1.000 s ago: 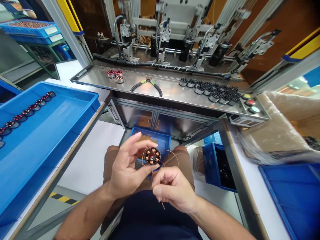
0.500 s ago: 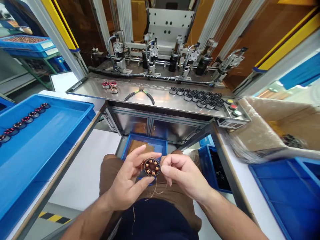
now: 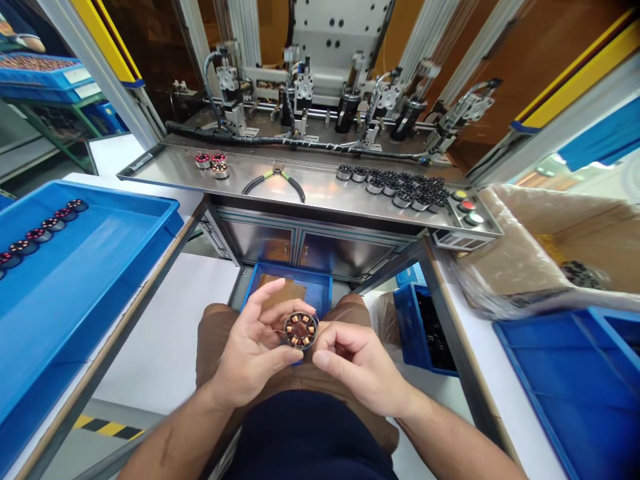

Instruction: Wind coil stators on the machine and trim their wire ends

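Observation:
My left hand (image 3: pixel 250 350) grips a round motor stator (image 3: pixel 301 331) at its rim between thumb and fingers. Its face, with copper windings around a dark centre, is turned up toward me. A thin copper wire (image 3: pixel 274 330) sticks out at its left side. Just right of the stator, my right hand (image 3: pixel 357 360) is closed in a pinch, its fingertips close to the rim. What those fingers hold, if anything, is too small to make out. Both hands are above my lap.
On the machine's metal ledge lie cutting pliers (image 3: pixel 277 175), a few red-and-copper stators (image 3: pixel 219 167) and many black stator parts (image 3: pixel 395 183). A blue tray (image 3: pixel 115 220) with a row of stators is at left. Right are control buttons (image 3: pixel 467 206), a carton (image 3: pixel 530 253) and blue bins (image 3: pixel 565 380).
The loose wires that hung below the stator no longer show there. My right hand has shifted slightly down and left, and the stator slightly left. The camera view has shifted a little.

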Demonstrator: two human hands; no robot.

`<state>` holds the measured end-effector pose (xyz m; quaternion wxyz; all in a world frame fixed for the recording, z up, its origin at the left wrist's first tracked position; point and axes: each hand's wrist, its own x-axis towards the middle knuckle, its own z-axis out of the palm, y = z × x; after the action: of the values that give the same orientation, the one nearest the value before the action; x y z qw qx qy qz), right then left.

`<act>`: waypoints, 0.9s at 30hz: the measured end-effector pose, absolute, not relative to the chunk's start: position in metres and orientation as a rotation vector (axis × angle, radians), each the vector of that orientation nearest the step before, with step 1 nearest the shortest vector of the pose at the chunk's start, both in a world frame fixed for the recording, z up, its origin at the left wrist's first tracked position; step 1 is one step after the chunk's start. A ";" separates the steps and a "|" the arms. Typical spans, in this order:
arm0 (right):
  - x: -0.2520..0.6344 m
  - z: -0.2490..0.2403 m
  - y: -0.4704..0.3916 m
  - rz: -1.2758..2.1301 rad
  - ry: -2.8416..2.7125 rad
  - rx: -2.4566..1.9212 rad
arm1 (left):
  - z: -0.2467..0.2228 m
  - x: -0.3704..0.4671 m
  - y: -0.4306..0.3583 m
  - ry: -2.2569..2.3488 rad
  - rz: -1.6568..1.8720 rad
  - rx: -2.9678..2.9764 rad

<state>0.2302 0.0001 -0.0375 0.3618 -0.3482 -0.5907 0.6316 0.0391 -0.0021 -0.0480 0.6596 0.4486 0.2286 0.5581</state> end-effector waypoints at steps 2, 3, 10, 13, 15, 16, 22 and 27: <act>0.232 -0.043 -0.001 1.554 -1.559 -0.908 | -0.050 0.038 -0.003 0.509 1.250 0.996; 0.234 -0.044 -0.001 1.516 -1.558 -0.905 | -0.050 0.038 -0.004 0.525 1.251 1.005; 0.234 -0.033 0.003 1.300 -1.515 -0.830 | -0.048 0.032 -0.014 0.704 1.205 1.261; 0.228 -0.029 0.002 1.318 -1.498 -0.810 | -0.047 0.031 -0.014 0.674 1.188 1.269; 0.225 -0.030 -0.001 1.318 -1.480 -0.811 | -0.046 0.032 -0.013 0.647 1.207 1.240; 0.224 -0.031 -0.002 1.305 -1.476 -0.817 | -0.047 0.032 -0.012 0.636 1.214 1.210; 0.218 -0.037 -0.012 1.215 -1.520 -0.806 | -0.051 0.046 -0.011 0.652 1.254 0.969; 0.216 -0.042 -0.015 1.259 -1.399 -0.863 | -0.049 0.053 -0.010 0.791 1.394 1.095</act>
<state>0.2162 -0.0150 -0.0418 0.5102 -0.3586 -0.5810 0.5230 0.0527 -0.0104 -0.0487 0.5649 0.4654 0.3363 0.5927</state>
